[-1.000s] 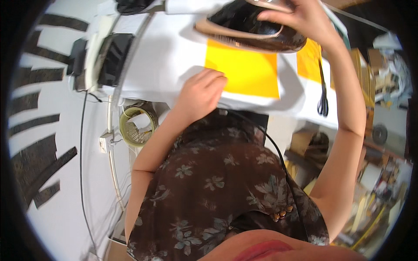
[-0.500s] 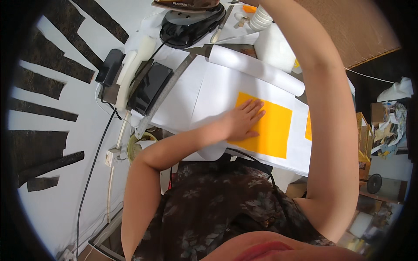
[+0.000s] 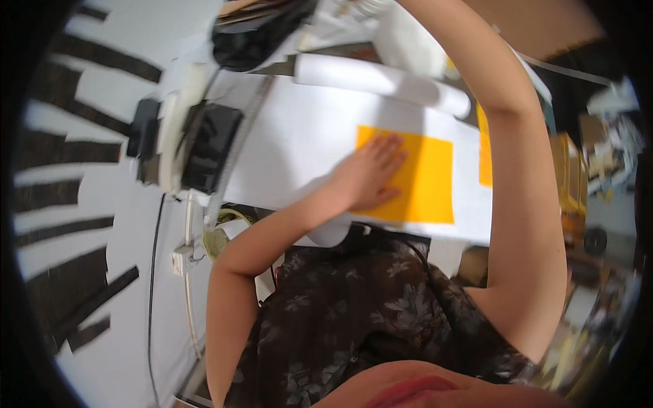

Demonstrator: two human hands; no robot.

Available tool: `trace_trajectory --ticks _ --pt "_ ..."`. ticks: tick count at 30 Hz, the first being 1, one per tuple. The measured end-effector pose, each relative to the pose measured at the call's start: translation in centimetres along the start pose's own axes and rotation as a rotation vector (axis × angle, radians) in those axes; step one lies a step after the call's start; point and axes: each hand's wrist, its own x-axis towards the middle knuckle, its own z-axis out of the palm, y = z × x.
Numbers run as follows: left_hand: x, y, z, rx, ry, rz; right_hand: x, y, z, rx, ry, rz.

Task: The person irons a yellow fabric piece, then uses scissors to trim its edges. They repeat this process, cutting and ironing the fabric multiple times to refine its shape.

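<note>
My left hand lies flat on the left part of a bright yellow-orange sheet, fingers stretched out and a little apart. Under that sheet is white paper covering the table. A second yellow-orange piece shows beside my right arm, partly hidden by it. My right arm reaches up and forward past the top edge, so the right hand is out of the picture. Beyond the sheet lies a rolled white tube of paper.
Left on the table are a metal ruler and a flat black object. A black appliance stands at the far left. A green-rimmed bin sits below the table edge. Dark strips hang on the wall.
The view has shifted and blurred. My left hand still rests flat on the yellow-orange sheet. My right hand is outside the frame in both pictures.
</note>
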Motion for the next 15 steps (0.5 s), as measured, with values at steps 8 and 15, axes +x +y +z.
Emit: trace_trajectory --ticks 8,15 --pt "0.6 -0.1 0.3 0.149 0.052 0.053 -37.2 -7.6 -16.8 -0.169 0.301 1.128" --pt "0.9 2.5 -0.4 0.120 -0.027 0.124 -65.3 -17.7 -14.6 -0.242 -0.228 1.505"
